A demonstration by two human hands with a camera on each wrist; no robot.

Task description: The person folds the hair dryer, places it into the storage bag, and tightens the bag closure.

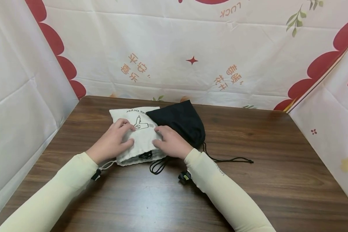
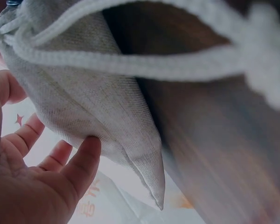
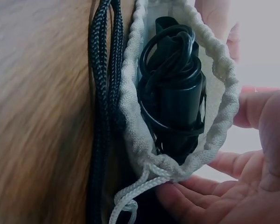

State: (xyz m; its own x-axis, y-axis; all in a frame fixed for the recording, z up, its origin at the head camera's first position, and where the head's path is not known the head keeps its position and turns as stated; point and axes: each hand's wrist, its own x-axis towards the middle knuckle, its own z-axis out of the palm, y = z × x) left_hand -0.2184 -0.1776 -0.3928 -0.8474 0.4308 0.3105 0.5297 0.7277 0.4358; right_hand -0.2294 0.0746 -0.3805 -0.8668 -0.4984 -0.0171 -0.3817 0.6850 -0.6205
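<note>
A white drawstring bag (image 1: pixel 145 138) printed with "Hair Dryer" and a dryer drawing lies on the table, its mouth facing the person. Through that mouth, the right wrist view shows a black cylindrical thing with a coiled cord (image 3: pixel 177 100); the rest of it is hidden. My left hand (image 1: pixel 111 140) rests on the bag's left side, fingers slightly bent. On its right side, my right hand (image 1: pixel 173 141) touches the cloth with loosely bent fingers. A white drawstring (image 2: pixel 144 65) loops out by the left wrist. A black drawstring bag (image 1: pixel 181 122) lies against the white one, behind my right hand.
Black cords (image 1: pixel 158 166) from the dark bag's side lie near the white bag's mouth, and another cord (image 1: pixel 232 159) trails right across the brown wooden table (image 1: pixel 278 167). A printed white cloth (image 1: pixel 174 42) hangs behind and along both sides.
</note>
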